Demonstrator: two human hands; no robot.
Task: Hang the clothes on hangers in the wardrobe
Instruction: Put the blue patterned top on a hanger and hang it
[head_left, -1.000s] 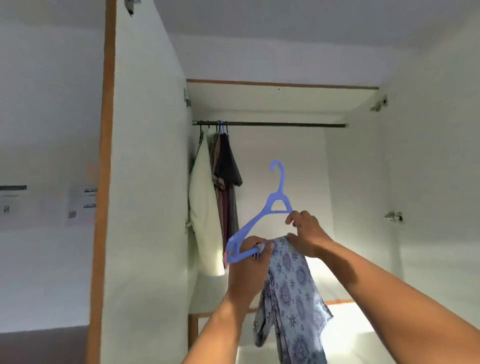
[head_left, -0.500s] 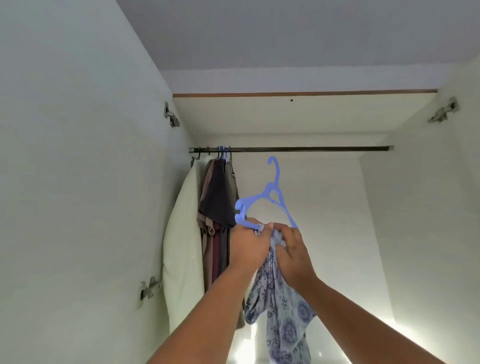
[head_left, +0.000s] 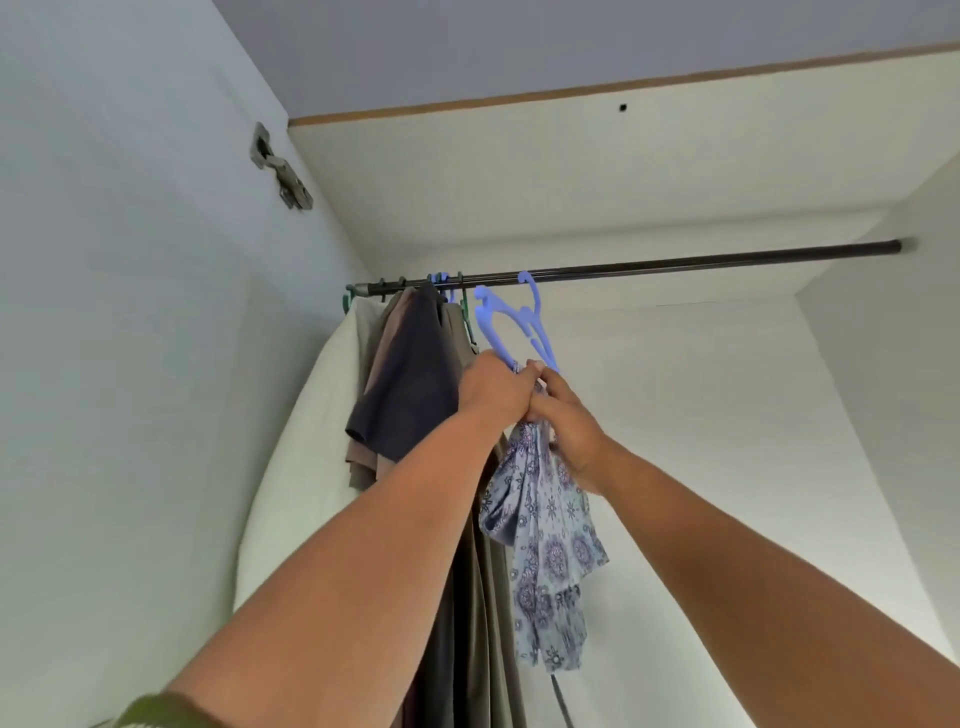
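Note:
A blue plastic hanger (head_left: 501, 322) is raised to the dark wardrobe rail (head_left: 675, 266), its hook at the rail; whether the hook is over it I cannot tell. A blue-and-white patterned garment (head_left: 545, 551) hangs from the hanger's lower bar. My left hand (head_left: 493, 389) grips the hanger's bar and the top of the cloth. My right hand (head_left: 569, 426) grips the bunched cloth just below, touching the left hand.
Several garments hang at the rail's left end: a cream one (head_left: 311, 441), a dark shirt (head_left: 410, 379) and brown and olive pieces (head_left: 478, 613). The open wardrobe door (head_left: 130, 312) with a hinge (head_left: 280, 171) is at left. The rail's right stretch is bare.
Both hands lifted the hanger and patterned garment up and forward until the hook reached the rail. The view has tilted up and moved closer to the wardrobe.

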